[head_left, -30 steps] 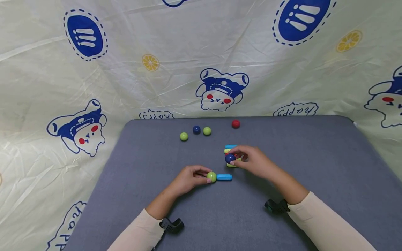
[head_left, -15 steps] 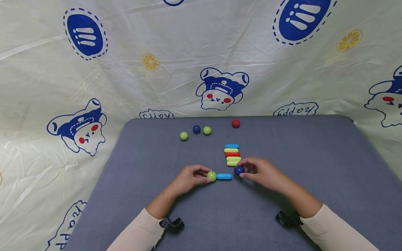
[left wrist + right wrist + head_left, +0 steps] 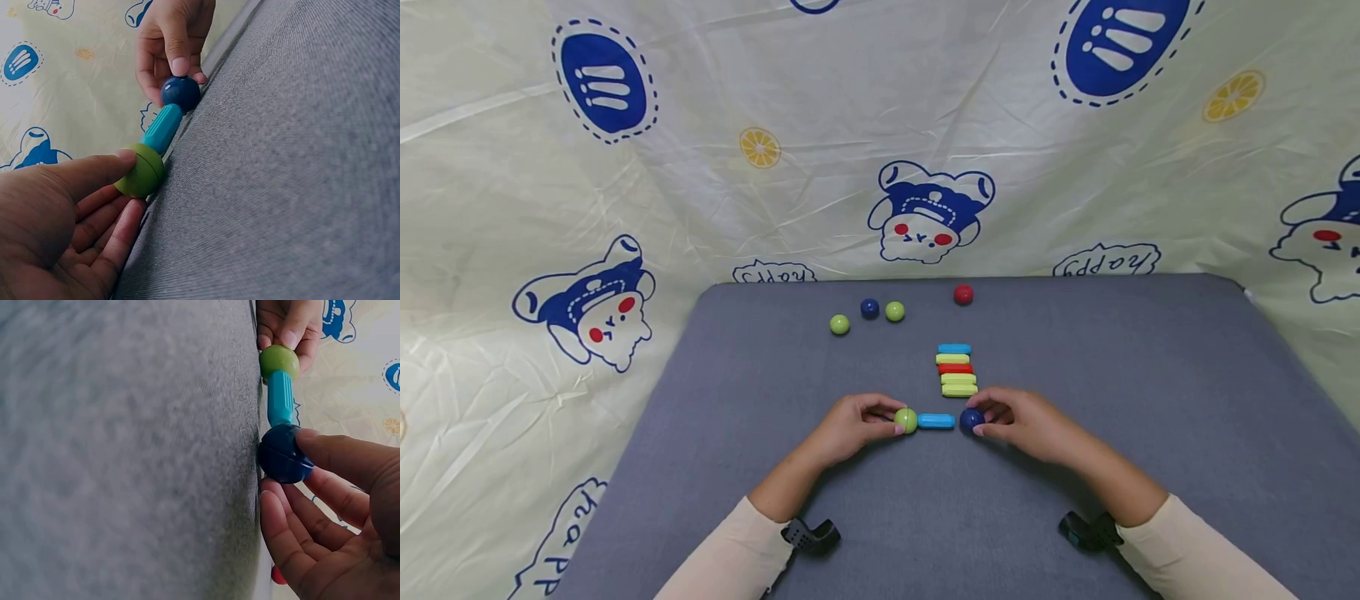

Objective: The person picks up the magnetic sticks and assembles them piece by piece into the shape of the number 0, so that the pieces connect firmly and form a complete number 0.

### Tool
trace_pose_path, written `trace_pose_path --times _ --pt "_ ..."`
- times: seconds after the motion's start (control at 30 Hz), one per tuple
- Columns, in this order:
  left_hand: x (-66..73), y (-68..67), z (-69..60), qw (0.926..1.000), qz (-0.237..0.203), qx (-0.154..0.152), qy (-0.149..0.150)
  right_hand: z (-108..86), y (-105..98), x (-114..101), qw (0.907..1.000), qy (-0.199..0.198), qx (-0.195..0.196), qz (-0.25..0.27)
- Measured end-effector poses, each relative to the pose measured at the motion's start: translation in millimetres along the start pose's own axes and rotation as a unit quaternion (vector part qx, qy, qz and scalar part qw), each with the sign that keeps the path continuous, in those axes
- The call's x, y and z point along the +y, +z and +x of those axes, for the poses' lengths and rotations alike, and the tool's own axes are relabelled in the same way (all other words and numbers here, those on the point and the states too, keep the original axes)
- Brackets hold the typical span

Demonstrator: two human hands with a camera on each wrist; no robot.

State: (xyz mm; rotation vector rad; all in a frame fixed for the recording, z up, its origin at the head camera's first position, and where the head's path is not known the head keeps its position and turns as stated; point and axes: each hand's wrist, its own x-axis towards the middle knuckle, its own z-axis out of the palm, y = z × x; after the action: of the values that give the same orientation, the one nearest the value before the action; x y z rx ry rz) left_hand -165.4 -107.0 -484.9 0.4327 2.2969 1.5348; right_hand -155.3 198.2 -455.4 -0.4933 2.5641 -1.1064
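On the grey surface (image 3: pixel 1187 383), a line of three pieces is partly made, as far as can be judged. By the fingers of the left hand (image 3: pixel 850 429), a green ball (image 3: pixel 906 421) is pinched against the left end of the blue bar (image 3: pixel 936 422); by those of the right hand (image 3: pixel 1022 421), a navy ball (image 3: pixel 972 421) is pinched at its right end, a thin gap being seen from the head view. Whether the left joint is locked cannot be told. Left unjoined are five stacked bars (image 3: pixel 956 370) beyond, two far green balls (image 3: pixel 839 325), a far navy ball (image 3: pixel 869 309) and a red ball (image 3: pixel 963 294).

For moving, the widest room is offered to the right and on the near side. The far edge is backed by printed cloth (image 3: pixel 820 208), with the red ball set just inside it. Least room is left between the right fingers and the nearest stacked bar
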Motion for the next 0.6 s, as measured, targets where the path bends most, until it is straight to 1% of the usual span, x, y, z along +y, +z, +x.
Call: trace_pose_path --times 0.3,0.6 --pt "-0.1 0.3 0.1 1.0000 -0.007 -0.004 0.002 1.7 5.0 -2.3 0.9997 0.002 -0.006 0.024" --pt "-0.3 1.3 0.2 0.9999 -0.010 0.000 -0.003 1.9 10.4 11.5 0.9981 -0.001 0.006 0.061"
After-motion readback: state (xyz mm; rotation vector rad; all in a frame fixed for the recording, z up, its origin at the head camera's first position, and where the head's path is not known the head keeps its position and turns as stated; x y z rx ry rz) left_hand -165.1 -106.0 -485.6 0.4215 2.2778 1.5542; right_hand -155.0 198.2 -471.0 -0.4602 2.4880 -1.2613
